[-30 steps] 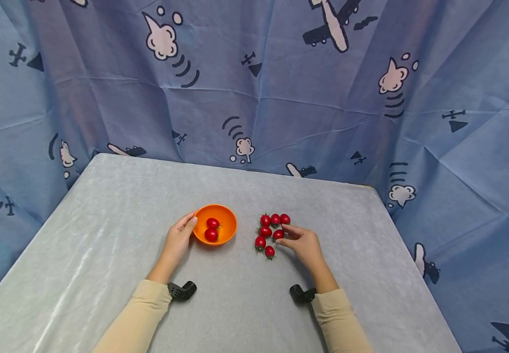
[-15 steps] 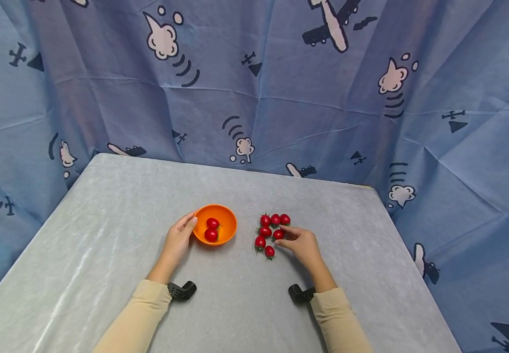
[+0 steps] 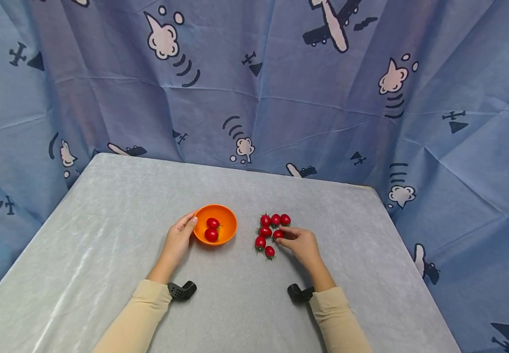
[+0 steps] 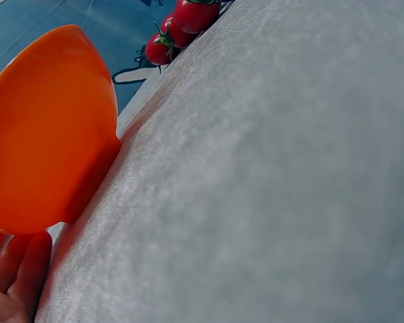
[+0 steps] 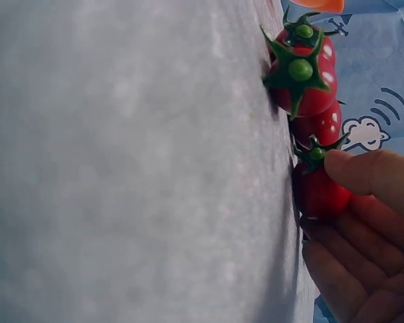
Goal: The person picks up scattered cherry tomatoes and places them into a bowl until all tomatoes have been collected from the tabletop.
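one left grip (image 3: 178, 240), with a bare thumb and fingers, holds the edge of the orange bowl (image 3: 229, 223). the bowl stands upright on the grey worktop (image 3: 245, 304), and it has not moved in the last second. two red tomatoes (image 3: 211, 235) lie close together in it, same as before. a bit to the right, six loose tomatoes (image 3: 265, 232) lie in a small bunch on the worktop, and they have stayed put too. tucked in at the right of the bunch is one more, the pinched tomato (image 5: 320, 192), with a green top. the right grip (image 3: 303, 244) has it between thumb and fingers. it is hard to tell if it is off the worktop at all. the only new thing is the right wrist (image 3: 323, 279), which has slid a tiny bit left. so the work seems to be at the pinching part, and the bowl's count is still two.
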Demonstrator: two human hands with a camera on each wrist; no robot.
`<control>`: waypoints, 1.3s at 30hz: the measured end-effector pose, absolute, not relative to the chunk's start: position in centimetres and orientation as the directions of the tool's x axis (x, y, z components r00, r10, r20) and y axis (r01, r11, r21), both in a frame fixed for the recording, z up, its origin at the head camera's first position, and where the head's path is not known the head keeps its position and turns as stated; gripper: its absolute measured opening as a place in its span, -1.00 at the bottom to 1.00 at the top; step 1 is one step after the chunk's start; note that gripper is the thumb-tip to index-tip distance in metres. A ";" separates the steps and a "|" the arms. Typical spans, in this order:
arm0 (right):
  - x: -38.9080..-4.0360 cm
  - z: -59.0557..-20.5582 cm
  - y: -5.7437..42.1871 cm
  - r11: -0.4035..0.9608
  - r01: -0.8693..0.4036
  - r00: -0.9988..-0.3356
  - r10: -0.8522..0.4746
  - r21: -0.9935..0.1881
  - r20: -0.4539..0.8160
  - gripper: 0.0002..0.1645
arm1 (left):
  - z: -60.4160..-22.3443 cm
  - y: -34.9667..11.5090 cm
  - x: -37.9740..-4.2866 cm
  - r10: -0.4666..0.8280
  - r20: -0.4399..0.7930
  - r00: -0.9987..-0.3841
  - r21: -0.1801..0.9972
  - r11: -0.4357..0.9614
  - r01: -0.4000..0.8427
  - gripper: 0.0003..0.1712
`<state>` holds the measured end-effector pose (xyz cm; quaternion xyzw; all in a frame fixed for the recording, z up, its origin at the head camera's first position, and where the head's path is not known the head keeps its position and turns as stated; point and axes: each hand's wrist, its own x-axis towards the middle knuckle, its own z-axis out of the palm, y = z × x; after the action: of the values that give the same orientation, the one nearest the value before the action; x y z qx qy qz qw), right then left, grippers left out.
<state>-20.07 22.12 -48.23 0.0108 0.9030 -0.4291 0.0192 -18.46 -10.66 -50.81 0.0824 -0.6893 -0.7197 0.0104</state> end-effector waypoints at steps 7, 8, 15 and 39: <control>-20.0 -48.1 22.0 0.629 0.041 -0.999 0.007 -0.776 -0.046 -0.55 | -50.7 -10.7 -18.5 -0.127 -0.109 -0.986 0.993 -0.047 -0.104 -0.51; -20.1 -48.1 22.0 0.628 0.043 -0.999 0.009 -0.777 -0.048 -0.55 | -50.7 -10.8 -18.6 -0.125 -0.109 -0.986 0.994 -0.045 -0.104 -0.51; -20.1 -48.2 22.0 0.617 0.052 -0.999 0.024 -0.786 -0.047 -0.56 | -50.6 -10.9 -18.5 -0.115 -0.107 -0.988 0.994 -0.029 -0.104 -0.49; -19.9 -45.8 20.2 0.520 0.053 -0.997 -0.014 -0.853 -0.070 -0.56 | -50.4 -10.9 -18.0 -0.104 -0.122 -0.987 0.992 -0.034 -0.119 -0.48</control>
<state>-19.94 20.22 -45.84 0.0112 0.8710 -0.4899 0.0339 -17.97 -10.94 -50.42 0.0801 -0.6950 -0.7146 -0.0052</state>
